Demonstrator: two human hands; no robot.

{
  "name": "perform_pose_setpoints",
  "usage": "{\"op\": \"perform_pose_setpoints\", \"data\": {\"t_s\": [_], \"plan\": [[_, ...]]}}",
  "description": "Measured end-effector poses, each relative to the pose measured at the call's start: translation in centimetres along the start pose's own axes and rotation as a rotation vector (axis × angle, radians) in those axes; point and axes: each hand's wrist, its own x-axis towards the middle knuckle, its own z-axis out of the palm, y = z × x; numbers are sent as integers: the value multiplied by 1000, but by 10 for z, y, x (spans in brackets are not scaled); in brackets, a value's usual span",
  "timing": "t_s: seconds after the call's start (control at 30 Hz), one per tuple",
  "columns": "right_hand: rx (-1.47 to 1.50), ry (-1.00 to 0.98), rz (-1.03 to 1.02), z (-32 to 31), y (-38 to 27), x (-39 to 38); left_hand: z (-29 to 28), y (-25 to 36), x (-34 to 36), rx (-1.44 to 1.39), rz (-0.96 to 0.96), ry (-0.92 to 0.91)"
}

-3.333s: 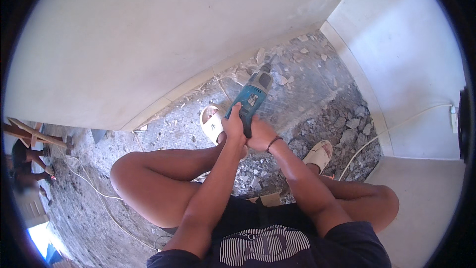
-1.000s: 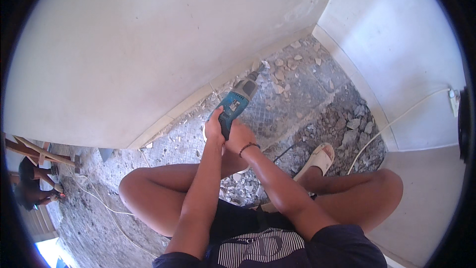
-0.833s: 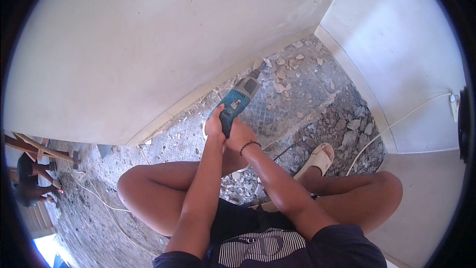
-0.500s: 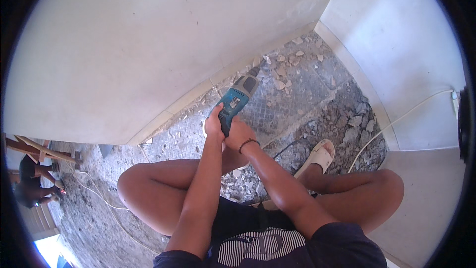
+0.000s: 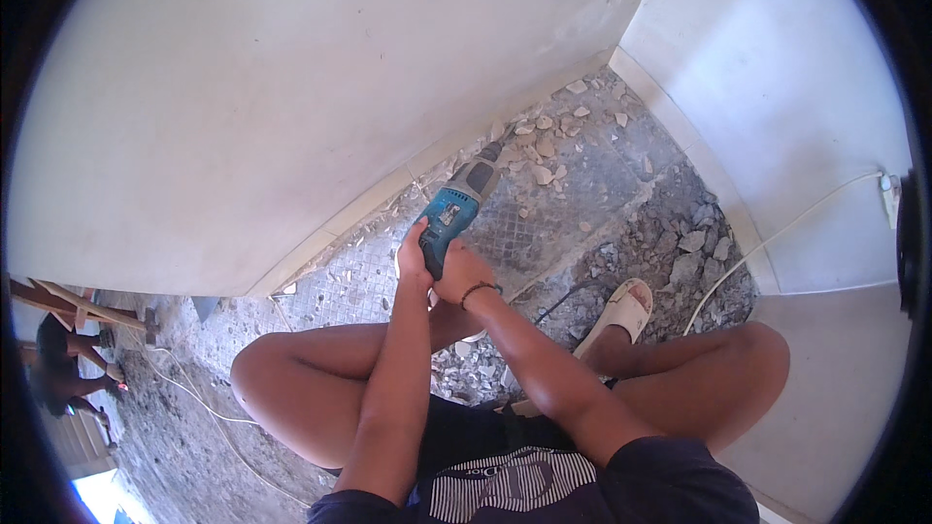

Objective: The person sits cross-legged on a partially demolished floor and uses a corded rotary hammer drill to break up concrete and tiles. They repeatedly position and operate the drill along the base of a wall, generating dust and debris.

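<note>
A teal and grey rotary hammer drill [image 5: 451,209] is gripped by both my hands, pointing away and to the right. My left hand [image 5: 414,254] wraps the left side of its rear handle. Closed on the other side of that handle is my right hand [image 5: 463,270], with a dark bracelet at the wrist. The bit [image 5: 507,135] reaches down to broken tile pieces [image 5: 547,141] at the foot of the left wall; its very tip is hard to make out among them.
Grey rubble [image 5: 691,238] lies beside my sandalled foot [image 5: 627,306]. A white cable [image 5: 748,257] runs from a socket on the right wall [image 5: 796,116]. Another cable [image 5: 209,408] crosses the floor at left. Farther left, a person [image 5: 63,364] is near wooden boards [image 5: 87,303].
The drill and both hands have shifted slightly left and toward me in the picture. Both hands keep their hold. The person at far left has moved a little.
</note>
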Motion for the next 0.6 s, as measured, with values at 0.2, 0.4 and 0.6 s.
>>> {"op": "perform_pose_setpoints", "data": {"t_s": [0.2,0.4,0.6], "plan": [[29,-52,8,6,-15,14,-13,18,14,43,-55,-11],[119,-40,49,16,-12,19,-11,16,12,63,-9,-11],[124,-20,32,19,-9,25,-3,20,9,44,-34,10]]}}
